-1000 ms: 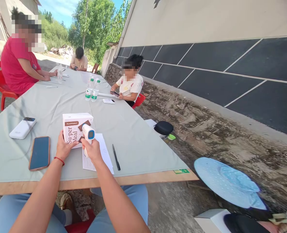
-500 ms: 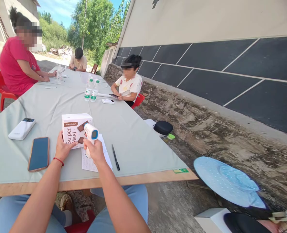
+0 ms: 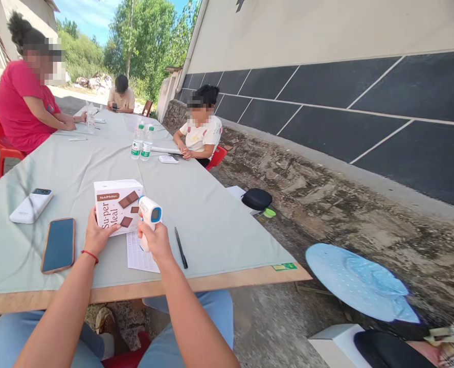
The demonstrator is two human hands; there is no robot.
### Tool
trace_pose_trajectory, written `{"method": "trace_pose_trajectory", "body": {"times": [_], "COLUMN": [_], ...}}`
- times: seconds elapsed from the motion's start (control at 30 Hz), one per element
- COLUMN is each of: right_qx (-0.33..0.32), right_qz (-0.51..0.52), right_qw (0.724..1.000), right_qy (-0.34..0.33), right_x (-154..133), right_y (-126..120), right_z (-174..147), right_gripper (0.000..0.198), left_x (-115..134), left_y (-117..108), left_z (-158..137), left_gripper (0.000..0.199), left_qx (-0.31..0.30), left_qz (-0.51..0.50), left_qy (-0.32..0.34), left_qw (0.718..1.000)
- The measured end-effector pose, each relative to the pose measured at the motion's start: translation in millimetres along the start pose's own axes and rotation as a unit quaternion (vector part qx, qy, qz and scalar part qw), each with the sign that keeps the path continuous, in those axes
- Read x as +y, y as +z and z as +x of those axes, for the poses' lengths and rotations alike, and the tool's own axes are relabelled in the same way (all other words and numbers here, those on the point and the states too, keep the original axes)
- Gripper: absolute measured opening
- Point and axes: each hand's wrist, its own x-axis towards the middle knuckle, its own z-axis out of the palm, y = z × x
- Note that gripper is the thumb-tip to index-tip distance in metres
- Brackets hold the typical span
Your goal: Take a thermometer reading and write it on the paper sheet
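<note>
Grey-green cloth covers a long outdoor table. On it, the left hand grips the near edge of an upright white Su-per Meal box. Just beside it, the right hand is closed around the handle of a white infrared thermometer, whose head sits next to the box's right side. A printed sheet lies under the right hand, and a black pen lies just right of it. Left of the left hand rest a dark smartphone and, farther off, a white power bank. Beyond the hands stand two water bottles. Three other people sit farther along the table.
</note>
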Motion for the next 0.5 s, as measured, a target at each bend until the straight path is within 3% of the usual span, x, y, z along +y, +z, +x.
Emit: {"method": "trace_pose_trajectory", "body": {"times": [0.5], "right_qx": [0.010], "right_qz": [0.002], "right_qw": [1.000], "right_qy": [0.008], "right_x": [0], "right_y": [-15], "right_z": [-5], "right_gripper": [0.038], "left_x": [1], "left_y": [1], "left_z": [1], "left_gripper": [0.082], "left_qx": [-0.002], "left_qz": [-0.009], "left_qy": [-0.016], "left_qw": [1.000]}}
